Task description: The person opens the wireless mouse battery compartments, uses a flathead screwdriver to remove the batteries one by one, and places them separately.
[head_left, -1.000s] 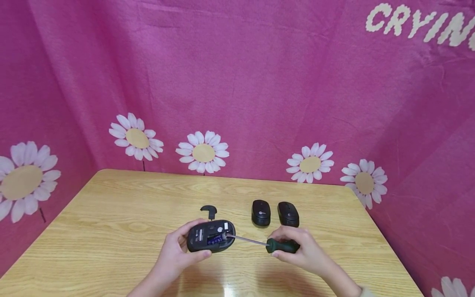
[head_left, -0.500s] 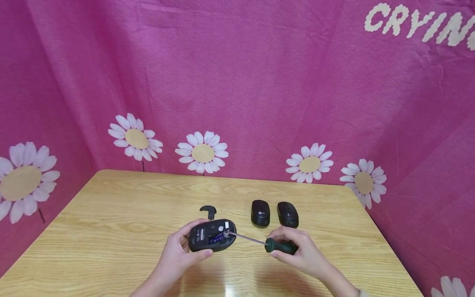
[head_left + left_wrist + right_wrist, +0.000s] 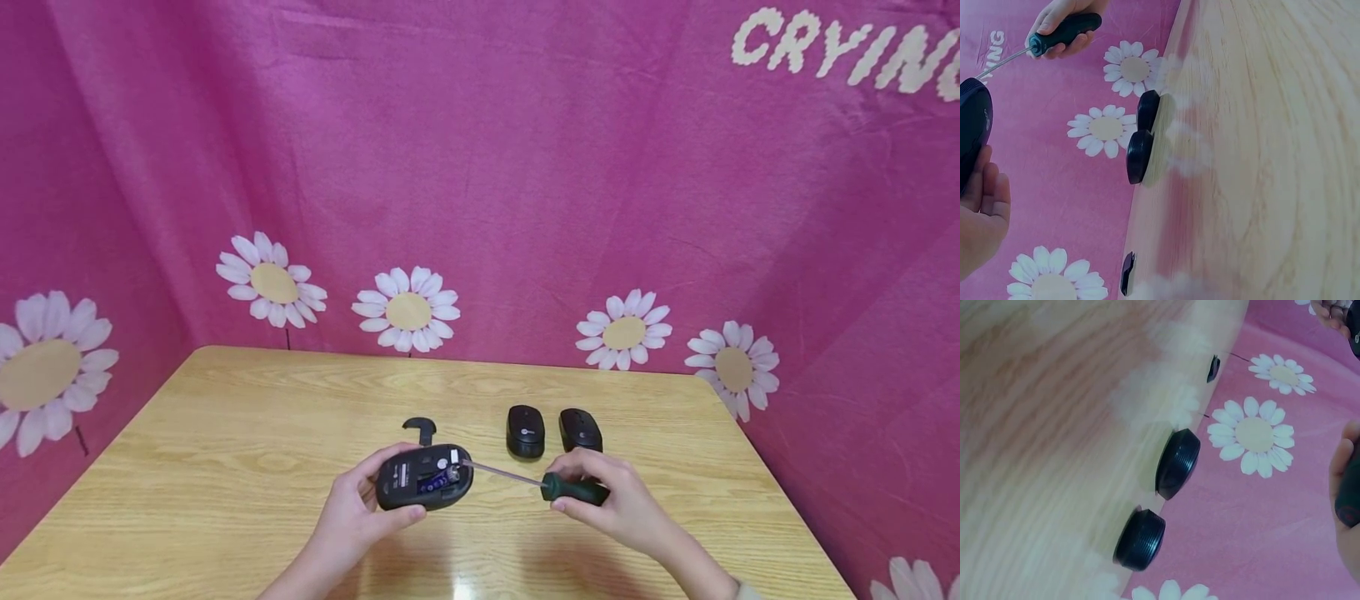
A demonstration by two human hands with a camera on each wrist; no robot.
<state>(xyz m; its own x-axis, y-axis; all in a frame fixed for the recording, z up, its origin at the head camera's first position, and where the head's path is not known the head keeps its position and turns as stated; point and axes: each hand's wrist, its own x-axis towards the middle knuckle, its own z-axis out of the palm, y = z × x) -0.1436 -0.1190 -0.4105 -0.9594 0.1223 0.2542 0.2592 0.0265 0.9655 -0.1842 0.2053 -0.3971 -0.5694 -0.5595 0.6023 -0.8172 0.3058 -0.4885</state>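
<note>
My left hand [image 3: 358, 510] grips a black computer mouse [image 3: 396, 485] above the table, its underside turned up. The battery compartment lies uncovered, with a blue battery [image 3: 437, 482] in it, slanted at its right end. In my right hand [image 3: 618, 500] is a screwdriver [image 3: 570, 489] with a dark green handle, held between thumb and fingers. Its thin metal shaft points left, and the tip is at the battery's right end beside a small white piece. The left wrist view shows the screwdriver [image 3: 1063, 34] reaching the mouse's edge; the tip is hidden there.
A black battery cover [image 3: 424, 428] lies on the wooden table [image 3: 262, 433] just behind the held mouse. Two more black mice stand to the right, one [image 3: 526, 432] nearer and one [image 3: 580, 429] partly behind my right hand. A pink flowered cloth [image 3: 480, 167] hangs behind.
The screwdriver tip has moved slightly up and toward the white piece, and the battery's right end looks raised. My right hand has shifted a little right and up. The left hand's grip is the same.
</note>
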